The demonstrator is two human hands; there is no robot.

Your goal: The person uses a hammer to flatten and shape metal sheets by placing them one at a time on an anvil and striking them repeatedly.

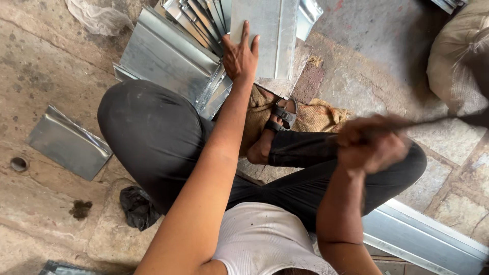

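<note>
At twelve o'clock, the left hand (240, 56) presses flat and open on a metal sheet (265, 33); the right hand (372, 144), at three o'clock, grips a blurred rod (433, 121). A stack of sheets (175, 51) lies bent beside it.

Rough stone floor of a workplace, seen from above in daylight.

The stone floor (46, 66) is worn, stained and cracked, with joints between uneven slabs and a small round hole (19, 164) near the left edge. A dark stain (80, 209) marks it lower down, just beside a crumpled black bag (136, 208). A clear plastic wrap (97, 18) lies at the top left. A single bent metal sheet (69, 144) rests flat on the left, apart from the rest. A burlap sack (316, 114) is spread on the floor in the middle, and a bulging sack (456, 61), possibly woven, fills the upper right corner. A long pale metal section (428, 239) runs along the lower right.
</note>
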